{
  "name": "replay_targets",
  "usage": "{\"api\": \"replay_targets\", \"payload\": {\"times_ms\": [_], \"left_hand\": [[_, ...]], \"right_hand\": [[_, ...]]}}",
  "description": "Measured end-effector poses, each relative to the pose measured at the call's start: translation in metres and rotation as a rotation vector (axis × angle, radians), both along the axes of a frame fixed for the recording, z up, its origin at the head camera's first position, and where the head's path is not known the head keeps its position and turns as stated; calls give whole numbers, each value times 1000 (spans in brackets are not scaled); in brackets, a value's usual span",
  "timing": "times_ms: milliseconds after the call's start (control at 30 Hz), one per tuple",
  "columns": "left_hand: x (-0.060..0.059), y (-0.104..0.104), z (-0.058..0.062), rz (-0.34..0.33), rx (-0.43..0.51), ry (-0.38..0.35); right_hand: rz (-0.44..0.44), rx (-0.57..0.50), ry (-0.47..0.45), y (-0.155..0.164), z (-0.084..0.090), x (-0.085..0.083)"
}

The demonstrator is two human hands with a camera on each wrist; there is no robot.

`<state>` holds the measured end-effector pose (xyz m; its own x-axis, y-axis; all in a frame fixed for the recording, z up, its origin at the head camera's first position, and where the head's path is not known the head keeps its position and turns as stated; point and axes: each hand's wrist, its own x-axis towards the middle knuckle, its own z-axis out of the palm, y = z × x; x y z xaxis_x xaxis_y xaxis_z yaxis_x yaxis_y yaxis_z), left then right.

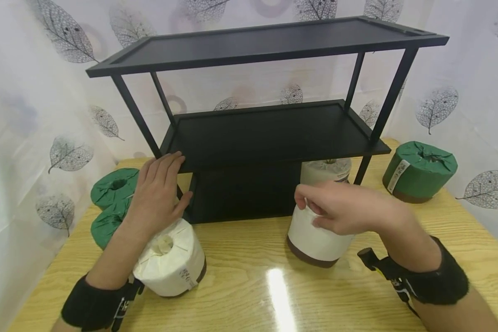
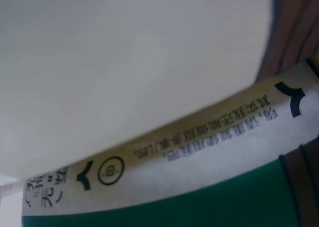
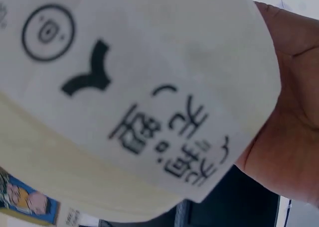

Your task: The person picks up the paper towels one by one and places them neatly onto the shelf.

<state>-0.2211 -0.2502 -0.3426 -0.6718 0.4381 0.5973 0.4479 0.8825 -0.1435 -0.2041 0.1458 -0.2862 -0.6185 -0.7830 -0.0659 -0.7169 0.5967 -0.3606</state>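
Note:
My left hand (image 1: pixel 155 189) rests on the front left corner of the black shelf rack (image 1: pixel 253 133), its fingers fairly straight over the middle tier's edge and the thumb lower down. Under that forearm stands a white wrapped toilet roll (image 1: pixel 170 263); in the left wrist view its white side (image 2: pixel 124 62) fills the top. My right hand (image 1: pixel 340 207) is bent over another white toilet roll (image 1: pixel 319 237) and grips its top with curled fingers; some fingertips are hidden. The right wrist view has this roll's printed side (image 3: pixel 149 102) close up, the palm (image 3: pixel 294 102) against it.
Two green toilet rolls (image 1: pixel 116 184) stand left of the rack, partly behind my left arm. One more green roll (image 1: pixel 419 170) is at the right. A white roll (image 1: pixel 325 170) sits at the rack's lower right. A leaf-patterned curtain (image 1: pixel 240 92) hangs behind the wooden table (image 1: pixel 240 286).

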Motion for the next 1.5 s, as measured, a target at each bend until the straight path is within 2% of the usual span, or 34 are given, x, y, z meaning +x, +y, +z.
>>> {"api": "replay_targets", "payload": {"times_ms": [267, 400, 500, 667, 767, 900, 1033, 1300, 1500], "left_hand": [[0, 0, 1, -4, -4, 3], [0, -1, 2, -7, -2, 12], [0, -1, 1, -4, -3, 10], [1, -1, 0, 1, -5, 1], [0, -2, -1, -1, -6, 5], [0, -2, -1, -4, -6, 13], [1, -2, -1, -2, -2, 10], [0, -2, -1, 3, 0, 1], [0, 0, 0, 2, -3, -2]], "right_hand": [[85, 54, 115, -29, -16, 12], [94, 102, 161, -43, -22, 20], [70, 127, 135, -46, -22, 23], [19, 111, -45, -36, -13, 24], [-38, 114, -111, -26, -5, 25], [-113, 157, -42, -15, 3, 26], [-126, 180, 13, -10, 6, 26], [-138, 206, 15, -9, 8, 31], [-120, 259, -2, -17, -1, 29]]}}
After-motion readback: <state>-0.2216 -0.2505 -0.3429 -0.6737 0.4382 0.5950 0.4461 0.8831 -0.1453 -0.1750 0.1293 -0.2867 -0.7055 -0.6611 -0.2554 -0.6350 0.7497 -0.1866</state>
